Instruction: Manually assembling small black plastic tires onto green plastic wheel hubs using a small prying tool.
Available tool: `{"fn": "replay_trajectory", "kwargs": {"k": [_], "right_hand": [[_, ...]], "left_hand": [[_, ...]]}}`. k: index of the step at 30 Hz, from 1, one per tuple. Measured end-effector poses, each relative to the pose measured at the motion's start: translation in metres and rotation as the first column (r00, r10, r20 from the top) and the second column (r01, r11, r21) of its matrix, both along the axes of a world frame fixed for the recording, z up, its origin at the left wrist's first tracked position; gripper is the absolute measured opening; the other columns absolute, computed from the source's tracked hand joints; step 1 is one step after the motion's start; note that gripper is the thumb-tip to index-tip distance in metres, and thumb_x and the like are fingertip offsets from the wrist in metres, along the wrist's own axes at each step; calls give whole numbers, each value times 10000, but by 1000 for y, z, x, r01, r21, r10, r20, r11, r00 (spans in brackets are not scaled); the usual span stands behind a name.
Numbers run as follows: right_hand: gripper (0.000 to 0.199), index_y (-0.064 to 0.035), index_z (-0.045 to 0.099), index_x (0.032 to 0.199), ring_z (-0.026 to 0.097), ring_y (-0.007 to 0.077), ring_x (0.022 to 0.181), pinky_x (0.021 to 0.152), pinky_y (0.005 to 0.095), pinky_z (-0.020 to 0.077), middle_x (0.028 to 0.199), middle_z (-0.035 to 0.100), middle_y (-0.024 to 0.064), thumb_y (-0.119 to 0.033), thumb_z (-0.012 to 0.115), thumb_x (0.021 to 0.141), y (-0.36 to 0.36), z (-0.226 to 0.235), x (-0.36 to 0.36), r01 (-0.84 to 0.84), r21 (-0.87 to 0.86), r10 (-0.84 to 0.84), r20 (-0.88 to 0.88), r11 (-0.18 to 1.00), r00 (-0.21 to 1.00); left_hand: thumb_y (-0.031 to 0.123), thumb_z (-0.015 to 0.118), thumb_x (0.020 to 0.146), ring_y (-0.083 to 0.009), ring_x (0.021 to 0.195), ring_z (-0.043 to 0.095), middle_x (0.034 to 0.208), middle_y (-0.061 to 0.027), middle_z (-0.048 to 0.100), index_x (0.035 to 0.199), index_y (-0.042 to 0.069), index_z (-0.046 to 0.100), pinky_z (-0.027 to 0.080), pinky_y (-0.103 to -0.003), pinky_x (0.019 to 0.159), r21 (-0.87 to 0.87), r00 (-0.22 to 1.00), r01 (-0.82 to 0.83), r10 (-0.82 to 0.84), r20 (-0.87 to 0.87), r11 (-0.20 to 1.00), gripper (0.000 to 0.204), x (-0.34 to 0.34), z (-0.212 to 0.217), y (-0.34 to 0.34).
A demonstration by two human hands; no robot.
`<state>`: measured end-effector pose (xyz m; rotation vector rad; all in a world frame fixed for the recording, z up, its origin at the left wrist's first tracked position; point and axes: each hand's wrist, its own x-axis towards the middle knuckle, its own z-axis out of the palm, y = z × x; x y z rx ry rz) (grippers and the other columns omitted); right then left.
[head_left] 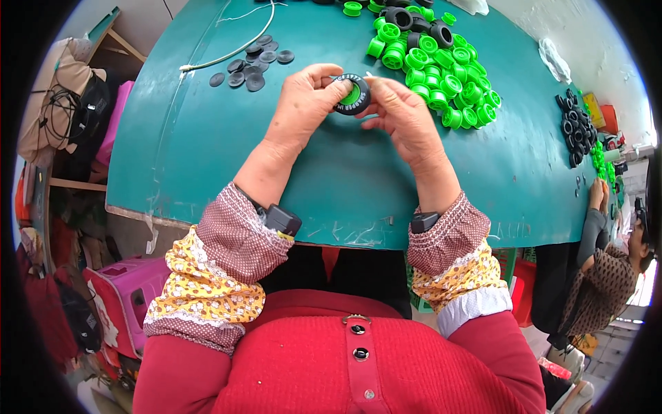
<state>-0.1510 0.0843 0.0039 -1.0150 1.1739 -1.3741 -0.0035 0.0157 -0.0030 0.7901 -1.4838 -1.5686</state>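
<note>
Between my hands is a small toy wheel (pixel 363 103), a black tyre with pale lettering around a bright green hub. My left hand (pixel 298 107) grips its left side, the thumb pressed over the hub and the fingers curled behind. From the right, the thumb and bent fingers of my right hand (pixel 407 117) pinch the tyre's edge. A tiny white bit pokes out above the right fingertips; I cannot make out what it is. To the right of the wheel lies a heap of green wheel hubs (pixel 452 86), with loose black tyres (pixel 441 33) at its far side.
Black rubber discs (pixel 255 83) lie scattered beyond my left hand, beside a curved pale cord (pixel 258 34). The green tabletop (pixel 227 124) ends just before my body. At the far right, another person (pixel 607 255) works near more black tyres (pixel 578 127). A pink case (pixel 127 297) stands lower left.
</note>
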Motion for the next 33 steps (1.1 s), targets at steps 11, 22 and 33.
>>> {"fn": "replay_trajectory", "kwargs": {"k": [11, 22, 33], "right_hand": [[317, -59, 568, 1050, 513, 70, 801, 643, 216, 409, 896, 588, -10, -268, 587, 814, 5, 6, 2, 113, -72, -107, 76, 991, 991], [316, -18, 520, 910, 524, 139, 525, 481, 247, 445, 704, 544, 60, -306, 391, 909, 2, 0, 12, -67, -57, 82, 340, 996, 937], [254, -17, 559, 894, 486, 101, 479, 421, 229, 407, 692, 544, 23, -236, 429, 899, 3, -2, 11, 78, -161, -40, 230, 984, 972]], "left_hand": [[207, 620, 780, -113, 640, 571, 783, -76, 588, 951, -8, 564, 457, -194, 584, 132, 953, 304, -303, -26, 944, 280, 0, 13, 7], [163, 636, 737, -93, 577, 550, 735, -38, 575, 984, 7, 548, 442, -196, 514, 200, 920, 377, -391, 30, 904, 305, -4, 11, 8], [69, 597, 729, -90, 586, 535, 755, -31, 572, 1076, -11, 519, 442, -198, 528, -11, 948, 303, -300, 104, 953, 365, -15, 17, 24]]}}
